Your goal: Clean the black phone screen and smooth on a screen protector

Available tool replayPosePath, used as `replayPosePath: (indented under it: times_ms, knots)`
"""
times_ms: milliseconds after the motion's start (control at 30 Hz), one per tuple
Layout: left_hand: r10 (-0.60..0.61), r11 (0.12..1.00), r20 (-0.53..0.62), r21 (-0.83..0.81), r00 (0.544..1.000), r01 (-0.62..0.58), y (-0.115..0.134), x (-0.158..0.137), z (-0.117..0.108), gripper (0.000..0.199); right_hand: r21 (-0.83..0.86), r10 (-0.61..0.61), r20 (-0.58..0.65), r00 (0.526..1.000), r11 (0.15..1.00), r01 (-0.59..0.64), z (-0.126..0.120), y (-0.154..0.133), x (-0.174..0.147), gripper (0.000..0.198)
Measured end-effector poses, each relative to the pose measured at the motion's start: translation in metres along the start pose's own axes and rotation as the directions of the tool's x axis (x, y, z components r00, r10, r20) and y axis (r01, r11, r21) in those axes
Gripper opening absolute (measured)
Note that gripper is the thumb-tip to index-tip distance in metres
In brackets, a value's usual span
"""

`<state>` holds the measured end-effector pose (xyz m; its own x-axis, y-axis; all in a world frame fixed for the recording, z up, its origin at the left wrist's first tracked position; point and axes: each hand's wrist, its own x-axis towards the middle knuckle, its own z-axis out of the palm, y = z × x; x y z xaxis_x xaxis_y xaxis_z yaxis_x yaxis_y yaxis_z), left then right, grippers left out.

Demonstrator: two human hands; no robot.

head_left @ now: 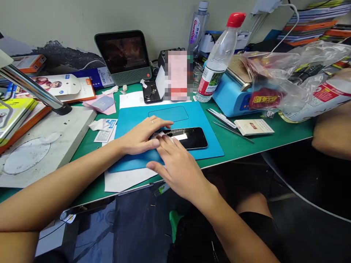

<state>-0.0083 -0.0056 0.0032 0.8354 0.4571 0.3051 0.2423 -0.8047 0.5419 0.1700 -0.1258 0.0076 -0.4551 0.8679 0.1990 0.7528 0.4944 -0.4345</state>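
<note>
A black-screened smartphone [199, 138] lies flat on a blue work mat [211, 149]. My left hand [144, 135] arches over the phone's left end, thumb and fingers apart, fingertips near its far edge. Whether they touch the phone I cannot tell. My right hand [181, 166] lies over the near side of the phone, its fingers pressing a small white wipe [161, 134] on the glass. Its thumb sticks out to the left. Both hands cover the phone's left part. Past the hands, a phone-shaped outline [168, 113] is printed on the mat.
Right of the mat lie tweezers [233, 131] and a small white box [254, 127]. A red-capped bottle [216, 62] stands behind, beside a blue machine [233, 95]. A smart display [123, 56] stands at the back. Another person's arm [333, 128] is at far right.
</note>
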Motion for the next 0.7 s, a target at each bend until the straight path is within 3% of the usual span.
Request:
replayPosePath:
  times_ms: [167,400,533,700]
  knots:
    - [0.002,1.000,0.039,0.013,0.999,-0.002,0.002,0.001,0.000,0.092,-0.025,-0.036,0.039,0.999,0.999,0.037,-0.011,0.010,-0.035,0.067]
    - [-0.016,0.995,0.044,0.099,0.999,0.012,0.003,0.001,0.002,0.086,-0.034,0.125,-0.045,0.991,0.991,-0.126,-0.037,0.055,-0.071,0.062]
    - [0.002,0.992,0.051,0.123,0.999,-0.009,0.004,0.002,0.002,0.079,0.032,0.169,-0.047,0.984,0.985,-0.168,-0.044,0.072,-0.069,0.059]
    - [0.002,0.993,0.048,0.116,0.999,-0.008,0.004,0.003,0.002,0.078,0.024,0.224,-0.083,0.971,0.975,-0.223,-0.046,0.080,-0.038,0.064]
